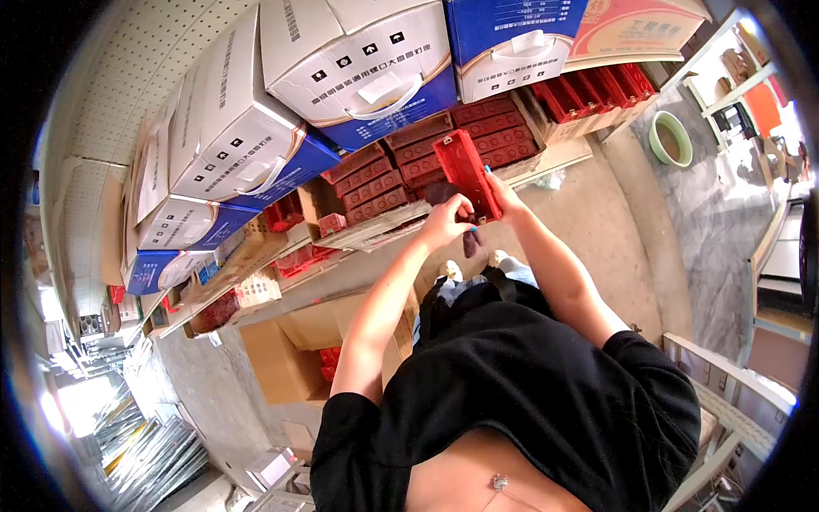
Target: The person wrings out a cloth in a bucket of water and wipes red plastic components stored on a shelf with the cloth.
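My right hand [507,195] grips a long red plastic electrical box [467,175] by its side, its hollow face turned up. Close against the box's left edge, my left hand [447,221] is closed with fingers curled. A dark, crumpled rag [471,244] shows below and above that hand, seemingly held in it. Behind the red box, dusty red boxes of the same kind [426,152] lie stacked in rows on the shelf.
White and blue cartons [358,64] with handles line the upper shelf. More red boxes [589,94] sit at the shelf's right. An open cardboard box [277,363] stands on the floor at left. A green basin [670,139] is at right, a white metal frame [725,375] below it.
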`<state>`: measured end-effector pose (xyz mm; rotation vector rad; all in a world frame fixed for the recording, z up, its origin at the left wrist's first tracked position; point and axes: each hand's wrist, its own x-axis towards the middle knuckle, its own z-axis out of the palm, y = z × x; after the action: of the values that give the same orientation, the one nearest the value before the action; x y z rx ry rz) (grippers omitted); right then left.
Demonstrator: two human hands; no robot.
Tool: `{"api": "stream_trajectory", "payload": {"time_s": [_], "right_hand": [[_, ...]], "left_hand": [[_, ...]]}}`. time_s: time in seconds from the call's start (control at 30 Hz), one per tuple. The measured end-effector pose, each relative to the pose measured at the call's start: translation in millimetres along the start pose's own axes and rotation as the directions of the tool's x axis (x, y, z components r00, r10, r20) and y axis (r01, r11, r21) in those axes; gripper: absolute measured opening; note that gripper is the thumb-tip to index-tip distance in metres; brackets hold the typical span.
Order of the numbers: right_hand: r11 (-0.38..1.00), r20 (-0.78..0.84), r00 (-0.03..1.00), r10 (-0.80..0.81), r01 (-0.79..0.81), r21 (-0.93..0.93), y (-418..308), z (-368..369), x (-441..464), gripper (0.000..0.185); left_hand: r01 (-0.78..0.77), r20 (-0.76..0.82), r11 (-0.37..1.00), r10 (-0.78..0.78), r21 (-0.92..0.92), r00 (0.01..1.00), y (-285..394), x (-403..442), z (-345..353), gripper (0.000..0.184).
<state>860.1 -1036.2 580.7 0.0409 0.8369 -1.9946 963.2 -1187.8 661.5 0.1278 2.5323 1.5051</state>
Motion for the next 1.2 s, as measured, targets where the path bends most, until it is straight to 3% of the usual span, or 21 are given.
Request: {"api": "stream_trajectory", "payload": {"time_s": [0.1, 0.13, 0.17, 0.23, 0.27, 0.37, 0.4, 0.43, 0.5, 0.57, 0.6, 0.7, 0.73, 0.9, 0.97, 1.07, 1.1, 1.17, 1.2], "right_hand": [[0.999, -0.036, 0.999, 0.014, -0.016, -0.048, -16, 6, -15, 0.044], [0.998, 0.077, 0.995, 0.06, -0.058, -0.032, -18, -6, -15, 0.046], [0.999, 0.053, 0.998, 0.039, -0.038, -0.028, -17, -9, -14, 0.047], [1.0, 0.008, 1.0, -0.002, 0.002, -0.02, -20, -1, -16, 0.048], [0.999, 0.019, 1.0, -0.005, 0.006, -0.038, -22, 2, -21, 0.047], [0.994, -0.026, 1.0, -0.018, 0.015, -0.11, -18, -1, -17, 0.044], [0.997, -0.011, 1.0, -0.012, 0.011, -0.08, -13, -8, -10, 0.043], [0.999, 0.005, 1.0, -0.007, 0.007, -0.051, -6, -18, 0, 0.042], [0.999, 0.013, 1.0, -0.02, 0.02, -0.036, -3, -22, 4, 0.04], [0.996, -0.003, 0.998, -0.057, 0.057, -0.066, -19, 17, -16, 0.04], [0.991, 0.017, 0.998, -0.054, 0.055, -0.122, -26, 30, -24, 0.039], [0.991, -0.006, 1.0, 0.001, -0.002, -0.132, -19, 21, -18, 0.035], [0.992, -0.025, 1.0, -0.011, 0.008, -0.126, -16, 16, -15, 0.035], [0.999, -0.09, 0.996, -0.006, 0.003, -0.039, -3, 11, -10, 0.034], [0.999, -0.087, 0.996, 0.033, -0.036, -0.035, -5, 19, -10, 0.034], [0.993, -0.097, 0.992, 0.076, -0.085, -0.088, -1, 17, -7, 0.035], [0.983, -0.122, 0.984, 0.13, -0.144, -0.111, -6, 21, -11, 0.04], [0.984, -0.007, 0.988, 0.151, -0.15, 0.094, -4, 7, -6, 0.046], [0.986, -0.061, 0.984, 0.166, -0.164, 0.042, -14, 10, -13, 0.051]], "left_hand": [[0.03, 0.022, 0.907, -0.023, -0.42, 1.0, -6, -6, -4, 0.031], [0.103, -0.032, 0.832, -0.143, -0.544, 0.989, -3, -8, -7, 0.027], [0.081, -0.128, 0.778, -0.203, -0.623, 0.971, 0, -10, -11, 0.024], [-0.115, -0.303, 0.546, -0.267, -0.83, 0.915, -8, -6, -13, 0.018], [-0.168, -0.342, 0.509, -0.269, -0.844, 0.901, -12, -5, -12, 0.017], [-0.035, -0.252, 0.59, -0.289, -0.807, 0.924, 14, -7, -5, 0.018], [0.027, -0.229, 0.697, -0.272, -0.716, 0.935, 21, -6, 2, 0.016], [-0.016, -0.241, 0.776, -0.176, -0.63, 0.954, 23, -4, 13, 0.018], [0.221, -0.056, 0.915, -0.254, -0.338, 0.966, 32, -6, 21, 0.027], [-0.176, -0.106, 0.984, 0.174, -0.016, 0.979, -12, 1, 45, 0.035], [-0.028, 0.016, 0.999, 0.028, -0.028, 0.999, 5, -2, 35, 0.037], [-0.109, 0.0, 0.987, 0.11, -0.115, 0.994, -3, -1, 33, 0.036], [-0.208, -0.053, 0.971, 0.203, -0.114, 0.978, -3, 0, 34, 0.034], [-0.038, -0.013, 0.999, 0.037, -0.038, 0.999, 6, 0, 18, 0.033], [-0.136, -0.061, 0.991, 0.137, 0.011, 0.989, -2, -2, 16, 0.033], [0.017, -0.042, 0.984, -0.024, -0.176, 0.999, -2, -6, 8, 0.032], [0.152, -0.001, 0.946, -0.159, -0.286, 0.987, 11, -8, -2, 0.032], [-0.087, -0.101, 0.916, 0.051, -0.393, 0.994, -10, -13, 1, 0.033], [-0.141, -0.141, 0.837, 0.077, -0.529, 0.987, -19, -15, 0, 0.033]]}}
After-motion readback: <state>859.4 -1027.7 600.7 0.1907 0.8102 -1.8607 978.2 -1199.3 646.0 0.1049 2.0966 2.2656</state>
